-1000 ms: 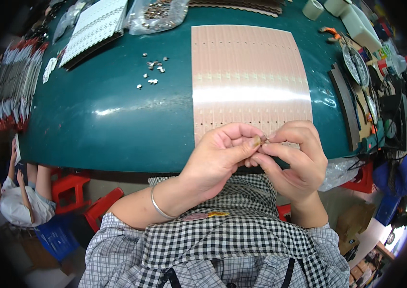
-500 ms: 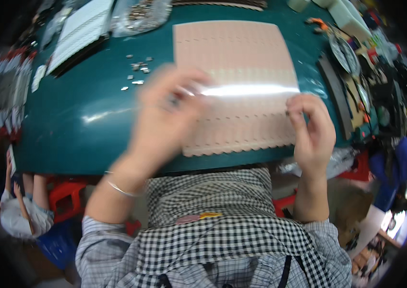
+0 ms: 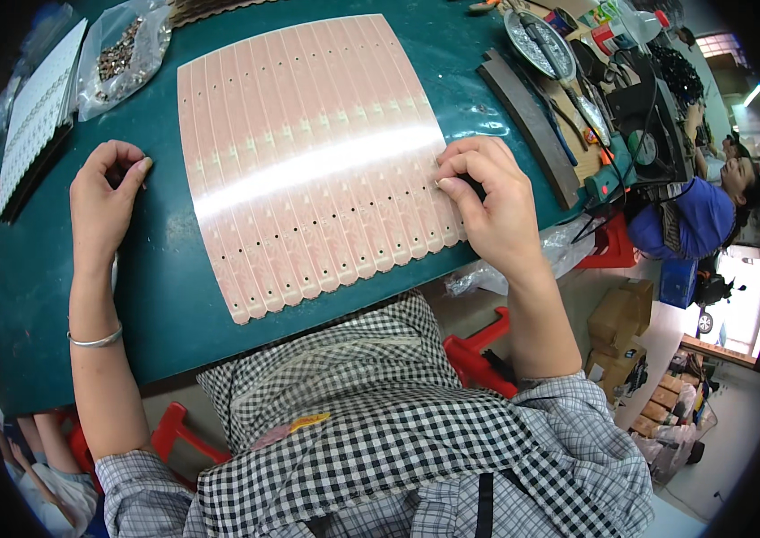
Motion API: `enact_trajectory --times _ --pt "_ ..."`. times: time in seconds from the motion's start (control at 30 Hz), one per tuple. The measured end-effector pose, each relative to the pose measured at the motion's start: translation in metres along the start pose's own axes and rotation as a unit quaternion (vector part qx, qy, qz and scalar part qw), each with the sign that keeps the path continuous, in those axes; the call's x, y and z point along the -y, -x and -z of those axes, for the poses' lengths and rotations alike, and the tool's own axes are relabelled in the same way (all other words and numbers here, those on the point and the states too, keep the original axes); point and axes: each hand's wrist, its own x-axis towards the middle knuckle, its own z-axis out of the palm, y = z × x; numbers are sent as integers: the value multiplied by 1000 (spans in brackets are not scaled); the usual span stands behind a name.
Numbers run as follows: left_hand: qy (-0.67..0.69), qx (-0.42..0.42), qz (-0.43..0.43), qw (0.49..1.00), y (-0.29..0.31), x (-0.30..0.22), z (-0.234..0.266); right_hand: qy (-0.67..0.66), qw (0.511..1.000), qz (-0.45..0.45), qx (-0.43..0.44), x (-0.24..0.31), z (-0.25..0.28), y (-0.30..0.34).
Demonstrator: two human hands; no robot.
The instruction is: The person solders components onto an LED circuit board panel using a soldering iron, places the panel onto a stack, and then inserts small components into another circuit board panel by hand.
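Your left hand (image 3: 104, 204) and right hand (image 3: 493, 197) are pinching nearly closed, contents unclear; sleeve-brushing could be pushing pink scalloped sheet (image 3: 308, 166) over green surface's (image 3: 156, 296) near edge.

No wording or number could be read. The yellow patch (image 3: 310, 421) on the checked apron (image 3: 353, 462) carried small reddish marks, too tiny to make out. Pale greenish marks ran in a row across the pink sheet (image 3: 308, 166), none legible as letters. The red-and-white label (image 3: 610, 38) near the red-capped bottle (image 3: 640, 27) was too small to decipher, as was the fine pattern on the white sheet (image 3: 38, 112) at the left.
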Motion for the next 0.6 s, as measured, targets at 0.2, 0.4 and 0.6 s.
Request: enact_trajectory --times 0.2,0.4,0.6 --pt "3 18 3 1000 2 -4 1 23 1000 20 -2 1 1 -3" --pt "103 -7 20 994 4 -12 17 73 996 60 -8 5 -2 -6" --pt "231 11 -6 973 35 -62 20 82 993 75 -25 2 -4 -2"
